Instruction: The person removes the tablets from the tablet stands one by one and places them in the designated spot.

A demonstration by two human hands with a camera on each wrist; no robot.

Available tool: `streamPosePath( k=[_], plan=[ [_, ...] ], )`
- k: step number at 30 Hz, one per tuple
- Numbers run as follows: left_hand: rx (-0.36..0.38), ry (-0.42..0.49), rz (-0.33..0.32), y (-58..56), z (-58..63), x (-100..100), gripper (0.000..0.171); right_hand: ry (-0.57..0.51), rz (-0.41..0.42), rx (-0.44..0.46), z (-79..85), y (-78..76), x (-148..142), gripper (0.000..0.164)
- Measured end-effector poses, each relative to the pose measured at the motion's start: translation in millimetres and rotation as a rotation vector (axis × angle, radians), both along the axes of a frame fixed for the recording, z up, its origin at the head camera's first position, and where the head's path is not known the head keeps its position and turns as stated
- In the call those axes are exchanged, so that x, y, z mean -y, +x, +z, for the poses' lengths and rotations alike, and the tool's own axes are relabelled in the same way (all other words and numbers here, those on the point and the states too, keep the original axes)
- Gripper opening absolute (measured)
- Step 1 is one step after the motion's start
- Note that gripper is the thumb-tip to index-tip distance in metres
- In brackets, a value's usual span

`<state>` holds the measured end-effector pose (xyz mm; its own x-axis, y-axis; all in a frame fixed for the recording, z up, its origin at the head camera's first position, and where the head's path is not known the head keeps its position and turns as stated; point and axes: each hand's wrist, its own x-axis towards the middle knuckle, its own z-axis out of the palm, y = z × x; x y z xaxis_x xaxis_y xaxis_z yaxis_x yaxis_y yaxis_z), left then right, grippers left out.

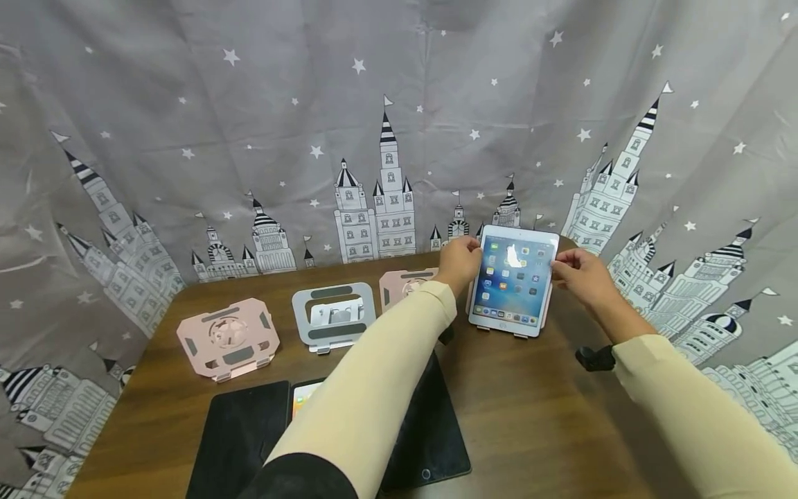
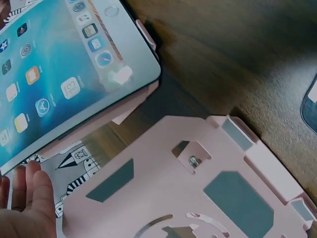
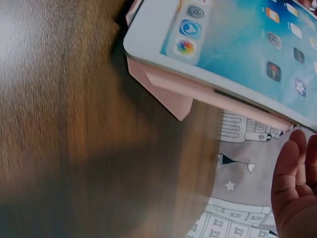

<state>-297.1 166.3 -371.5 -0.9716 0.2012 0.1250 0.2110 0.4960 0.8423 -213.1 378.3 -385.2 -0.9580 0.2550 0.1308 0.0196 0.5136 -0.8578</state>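
A white tablet with its screen lit leans upright on a pink folding stand at the table's back right. My left hand is at the tablet's upper left edge, fingertips right at the side. Opposite it, my right hand has its fingertips at the right edge. In the left wrist view, the fingers are fairly straight beside the tablet's rim. Extended fingers also show in the right wrist view, their tips at the edge. A second pink stand is close beside the tablet, partly behind my left arm in the head view.
Left on the wooden table are a grey stand and another pink stand. Nearer lie a dark flat tablet, a black flat panel and a lit-screen device, partly under my left sleeve. A grey castle-print curtain hangs behind.
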Motion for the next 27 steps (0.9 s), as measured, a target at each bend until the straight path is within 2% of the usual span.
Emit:
streamPosePath(
  k=[3,10,21,27],
  plan=[
    [0.02,0.022,0.012,3.1,3.2,1,0.019,-0.019,-0.016,-0.015,-4.8,-2.4,4,0.035],
    [0.04,0.012,0.035,9.6,8.5,3,0.012,0.011,-0.08,-0.031,-8.8,-0.8,7,0.033],
    [-0.069,0.07,-0.015,14.2,4.5,16,0.011,-0.032,-0.07,-0.114,-6.0,2.7,18,0.029],
    [-0.079,0.098,-0.019,18.0,3.4,26,0.009,-0.029,-0.062,-0.128,1.1,8.3,24,0.028]
  ],
)
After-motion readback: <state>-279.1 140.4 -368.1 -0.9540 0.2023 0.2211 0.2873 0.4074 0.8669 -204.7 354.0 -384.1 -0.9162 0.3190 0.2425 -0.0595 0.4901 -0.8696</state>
